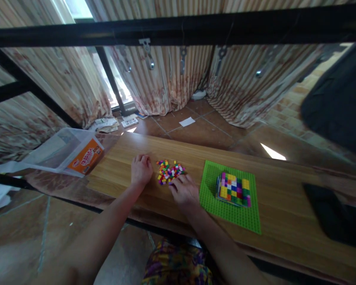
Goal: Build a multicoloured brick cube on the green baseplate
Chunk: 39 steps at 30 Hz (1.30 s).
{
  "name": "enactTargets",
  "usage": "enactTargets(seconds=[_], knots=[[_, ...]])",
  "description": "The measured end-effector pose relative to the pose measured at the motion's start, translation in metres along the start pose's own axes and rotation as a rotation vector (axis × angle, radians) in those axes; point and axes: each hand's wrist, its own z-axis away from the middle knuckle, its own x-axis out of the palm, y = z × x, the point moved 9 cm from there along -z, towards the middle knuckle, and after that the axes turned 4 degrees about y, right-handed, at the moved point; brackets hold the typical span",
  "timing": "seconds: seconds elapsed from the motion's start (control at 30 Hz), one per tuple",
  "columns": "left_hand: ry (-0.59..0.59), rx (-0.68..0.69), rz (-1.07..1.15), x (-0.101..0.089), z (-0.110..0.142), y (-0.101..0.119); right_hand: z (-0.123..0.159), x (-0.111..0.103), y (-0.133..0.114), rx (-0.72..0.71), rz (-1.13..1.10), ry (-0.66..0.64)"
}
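A loose pile of small coloured building bricks (167, 172) lies on the wooden tabletop. Left of it, my left hand (141, 169) rests on the wood with its fingers curled in; whatever they may hold is hidden. My right hand (186, 192) reaches over the pile's near right edge, thumb and fingers a little apart, touching the bricks there. A purple brick shows by the thumb. To the right lies a green studded baseplate (209, 186), and on it stands a stacked block of bricks (233, 188) with a multicoloured, uneven top.
A clear plastic bin (59, 158) with an orange label stands at the table's left end. Dark flat objects (329, 209) lie on the right of the tabletop (279, 198). Beyond the far edge, a black metal bar (178, 29) crosses in front of striped curtains.
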Motion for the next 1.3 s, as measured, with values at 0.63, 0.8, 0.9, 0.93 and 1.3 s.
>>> enactTargets(seconds=[0.63, 0.8, 0.9, 0.93, 1.3], knots=[[-0.014, -0.025, -0.010, 0.000, 0.001, 0.000, 0.003, -0.009, 0.022, 0.056, -0.071, 0.068], [-0.024, -0.028, -0.009, 0.001, 0.002, 0.001, -0.001, -0.006, 0.003, 0.036, 0.006, 0.080], [-0.028, -0.034, -0.008, 0.001, 0.002, 0.001, -0.005, -0.003, -0.004, 0.093, 0.099, 0.096], [-0.030, -0.033, -0.006, 0.001, 0.002, 0.002, -0.006, -0.002, -0.005, 0.105, 0.124, 0.100], [-0.039, -0.030, -0.007, 0.003, 0.002, 0.002, -0.004, 0.000, 0.000, -0.021, 0.066, 0.061]])
